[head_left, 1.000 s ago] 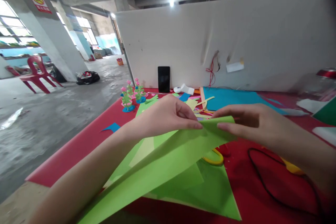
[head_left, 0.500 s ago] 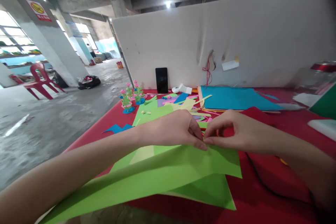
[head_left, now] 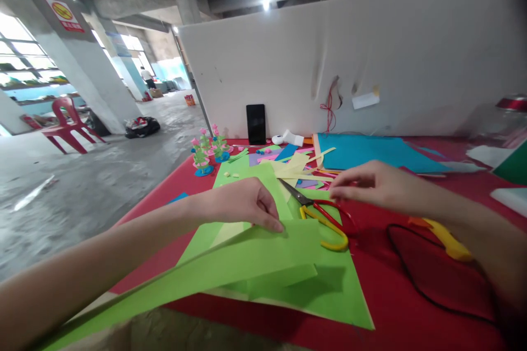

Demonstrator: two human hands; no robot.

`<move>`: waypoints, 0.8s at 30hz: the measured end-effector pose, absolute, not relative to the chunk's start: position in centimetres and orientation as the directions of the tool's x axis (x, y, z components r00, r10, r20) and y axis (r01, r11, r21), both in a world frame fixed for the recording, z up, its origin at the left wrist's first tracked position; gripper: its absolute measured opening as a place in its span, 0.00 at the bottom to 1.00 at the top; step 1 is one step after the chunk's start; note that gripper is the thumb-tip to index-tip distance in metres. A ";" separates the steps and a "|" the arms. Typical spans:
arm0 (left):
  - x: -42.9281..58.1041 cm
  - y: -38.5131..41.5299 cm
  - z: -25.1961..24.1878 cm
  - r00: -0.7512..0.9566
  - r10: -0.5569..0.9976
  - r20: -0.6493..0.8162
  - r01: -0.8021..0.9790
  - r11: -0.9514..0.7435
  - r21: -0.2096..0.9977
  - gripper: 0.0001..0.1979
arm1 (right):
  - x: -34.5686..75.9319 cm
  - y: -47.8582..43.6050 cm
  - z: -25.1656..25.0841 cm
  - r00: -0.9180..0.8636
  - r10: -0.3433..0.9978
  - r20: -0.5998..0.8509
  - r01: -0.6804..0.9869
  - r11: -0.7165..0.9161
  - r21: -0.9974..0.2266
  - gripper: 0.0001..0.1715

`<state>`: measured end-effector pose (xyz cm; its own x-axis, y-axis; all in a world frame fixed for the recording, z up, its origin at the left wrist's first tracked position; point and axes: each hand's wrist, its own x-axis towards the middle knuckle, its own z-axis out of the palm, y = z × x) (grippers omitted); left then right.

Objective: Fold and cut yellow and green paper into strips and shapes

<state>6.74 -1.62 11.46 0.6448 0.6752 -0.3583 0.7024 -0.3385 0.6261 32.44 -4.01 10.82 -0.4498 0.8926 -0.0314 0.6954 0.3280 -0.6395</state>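
Observation:
My left hand (head_left: 251, 203) pinches the upper edge of a long light-green paper sheet (head_left: 263, 255), which droops toward the lower left under my forearm. My right hand (head_left: 366, 184) is off the sheet, fingers bent and slightly apart, with nothing seen in them. Just left of and below its fingertips lie scissors (head_left: 307, 202) with one red and one yellow handle, blades pointing to the upper left. They rest on more green paper (head_left: 349, 296) spread over the red tabletop (head_left: 395, 307).
Coloured paper scraps (head_left: 296, 162) and a blue sheet (head_left: 370, 151) lie further back. Small paper flower models (head_left: 201, 156) stand at the left edge, a phone (head_left: 256, 123) against the white partition (head_left: 267, 66). A yellow tool (head_left: 450, 238) and dark cord (head_left: 407, 274) lie right.
My hands have drawn apart: the left moved left with the paper, and the right let go of it and moved slightly right and up. The scissors now show between them.

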 end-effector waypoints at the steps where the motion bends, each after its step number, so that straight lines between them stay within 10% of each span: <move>1: 7.0 -1.8 11.3 0.659 0.665 -0.351 0.688 -0.345 0.638 0.15 | 31.3 -4.4 10.4 -0.506 0.862 -0.028 0.661 0.366 -0.655 0.17; 11: 7.8 -2.6 10.4 0.754 0.635 -0.168 0.590 -0.540 0.601 0.10 | 30.2 -4.6 9.0 -0.670 0.707 -0.226 0.561 0.282 -0.778 0.18; 18: 7.4 -2.2 9.9 0.750 0.650 -0.125 0.591 -0.573 0.567 0.11 | 29.4 -4.7 9.1 -0.542 0.835 0.092 0.616 0.470 -0.633 0.14; 24: 8.3 -3.2 10.1 0.808 0.587 -0.042 0.525 -0.687 0.502 0.08 | 27.5 -5.7 8.1 -0.699 0.714 0.040 0.602 0.616 -0.508 0.19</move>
<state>8.34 -3.16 10.12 0.8083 0.5873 -0.0420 0.5254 -0.6871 0.5018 27.51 -5.72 8.09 -0.6986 0.7144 0.0396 0.6017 0.6165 -0.5079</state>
